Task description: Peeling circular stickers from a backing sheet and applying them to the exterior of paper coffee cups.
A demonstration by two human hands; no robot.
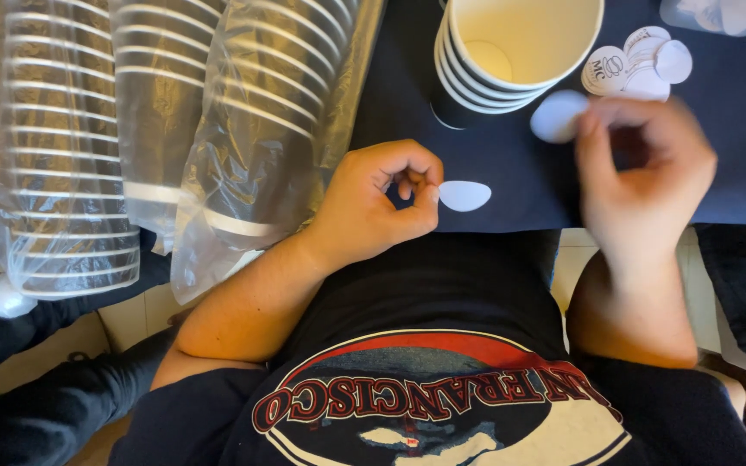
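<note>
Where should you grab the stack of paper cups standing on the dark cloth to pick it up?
Probably around the outside wall of the stack of paper cups, just under the rolled white rims. It stands upright with its mouth open to the top, so come from the side and wrap the fingers round it. The near side is open; the round stickers lie at its right, by the right hand.

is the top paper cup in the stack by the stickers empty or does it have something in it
Empty. The top cup stands upright and open, and its pale inside and bare round bottom show with nothing in it.
</note>
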